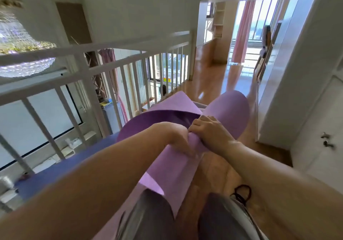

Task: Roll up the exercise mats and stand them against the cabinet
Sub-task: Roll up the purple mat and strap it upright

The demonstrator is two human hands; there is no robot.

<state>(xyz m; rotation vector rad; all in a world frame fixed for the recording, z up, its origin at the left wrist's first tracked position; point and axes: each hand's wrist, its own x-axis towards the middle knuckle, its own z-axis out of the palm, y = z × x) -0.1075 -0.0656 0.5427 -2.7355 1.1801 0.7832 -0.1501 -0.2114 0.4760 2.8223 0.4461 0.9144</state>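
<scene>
Left hand (179, 141) and right hand (209, 133) are side by side, touching, and both grip the bunched middle of the purple exercise mat (229, 108). The mat bulges out beyond the hands and a loose end hangs below them. A blue mat (65, 167) lies flat left of the left hand. A white cabinet (315, 121) stands right of the right hand.

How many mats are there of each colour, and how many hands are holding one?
lilac mat, darker purple on its other face: 1
blue mat: 1
Hands gripping the lilac mat: 2, left hand and right hand
Total: 4
</scene>
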